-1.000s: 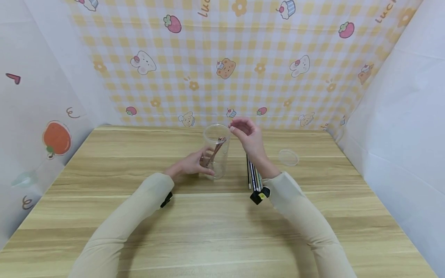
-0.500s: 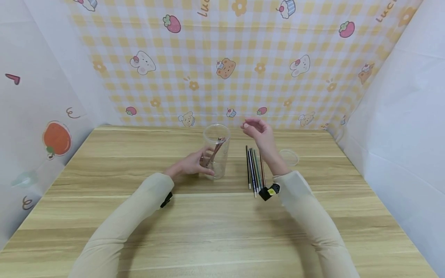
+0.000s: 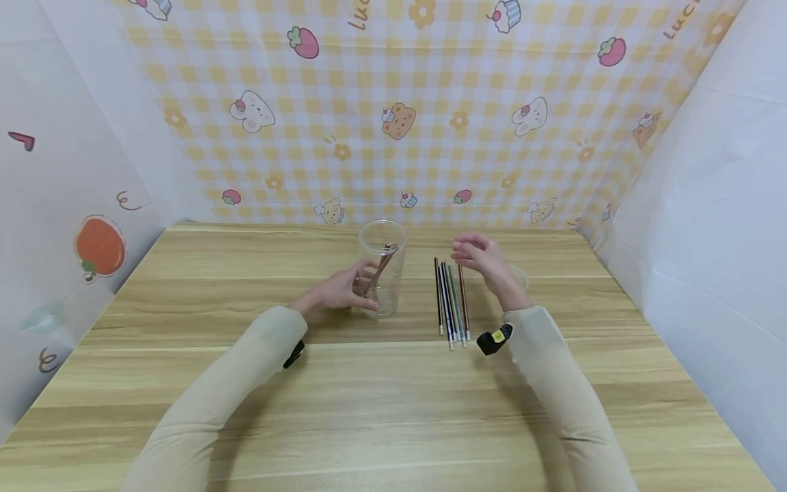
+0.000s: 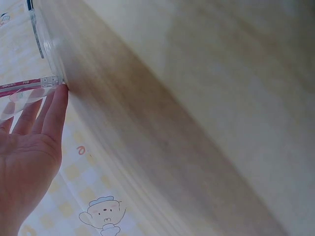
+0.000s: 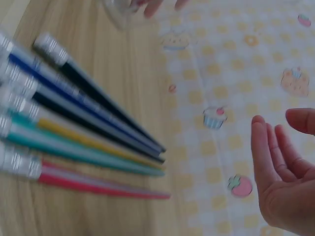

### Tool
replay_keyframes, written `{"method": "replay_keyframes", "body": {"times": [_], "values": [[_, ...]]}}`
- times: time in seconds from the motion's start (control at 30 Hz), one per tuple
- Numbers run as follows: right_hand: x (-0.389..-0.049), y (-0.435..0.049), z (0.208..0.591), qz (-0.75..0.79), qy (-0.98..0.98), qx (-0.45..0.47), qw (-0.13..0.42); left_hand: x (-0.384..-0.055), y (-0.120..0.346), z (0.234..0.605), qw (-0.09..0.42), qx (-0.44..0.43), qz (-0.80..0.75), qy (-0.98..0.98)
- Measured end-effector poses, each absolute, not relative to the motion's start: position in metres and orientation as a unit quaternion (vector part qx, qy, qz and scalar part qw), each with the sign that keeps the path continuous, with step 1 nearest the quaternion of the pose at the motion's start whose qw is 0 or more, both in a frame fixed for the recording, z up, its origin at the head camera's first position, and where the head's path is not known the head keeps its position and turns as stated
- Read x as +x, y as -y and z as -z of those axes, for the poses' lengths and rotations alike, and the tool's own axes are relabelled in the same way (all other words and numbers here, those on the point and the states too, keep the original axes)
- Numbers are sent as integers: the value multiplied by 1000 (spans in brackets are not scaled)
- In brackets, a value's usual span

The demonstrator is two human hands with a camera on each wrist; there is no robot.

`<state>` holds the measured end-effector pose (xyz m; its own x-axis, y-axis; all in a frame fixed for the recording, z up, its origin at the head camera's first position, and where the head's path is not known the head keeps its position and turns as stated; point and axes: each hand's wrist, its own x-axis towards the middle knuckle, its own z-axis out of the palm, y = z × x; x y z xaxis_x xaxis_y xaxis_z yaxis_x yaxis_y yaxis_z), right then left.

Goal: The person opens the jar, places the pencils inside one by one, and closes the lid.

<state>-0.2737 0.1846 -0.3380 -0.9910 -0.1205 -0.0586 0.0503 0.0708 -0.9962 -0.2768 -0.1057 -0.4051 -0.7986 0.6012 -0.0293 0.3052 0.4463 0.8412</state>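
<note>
A tall clear plastic cup stands upright on the table, a few red pencils leaning inside it. My left hand holds the cup low on its left side, thumb in front and fingers behind. In the left wrist view, a red pencil with a white eraser shows through the cup wall above the fingers. My right hand hovers near the far ends of a row of pencils, its fingers loosely bent and holding nothing. Among them, the right wrist view shows a red pencil lying at one end.
A clear round lid lies behind the right wrist, partly covered by it. The wooden table meets a yellow checked cloth at the back, with white cloth on both sides.
My right hand has moved from beside the cup's rim to the right and then down towards the pencils, uncovering the row. The left hand and cup have stayed still.
</note>
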Motion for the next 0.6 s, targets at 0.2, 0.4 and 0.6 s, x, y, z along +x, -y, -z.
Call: {"method": "replay_keyframes", "body": {"times": [0.2,0.4,0.6], "values": [[-287,-205,364,652,-753,19,89,-277,105,404,166,272,-450,-835],[-297,-215,381,622,-774,42,112,-277,105,404,167,273,-448,-835],[-300,-217,389,583,-803,44,117,-277,105,403,167,272,-450,-834]]}}
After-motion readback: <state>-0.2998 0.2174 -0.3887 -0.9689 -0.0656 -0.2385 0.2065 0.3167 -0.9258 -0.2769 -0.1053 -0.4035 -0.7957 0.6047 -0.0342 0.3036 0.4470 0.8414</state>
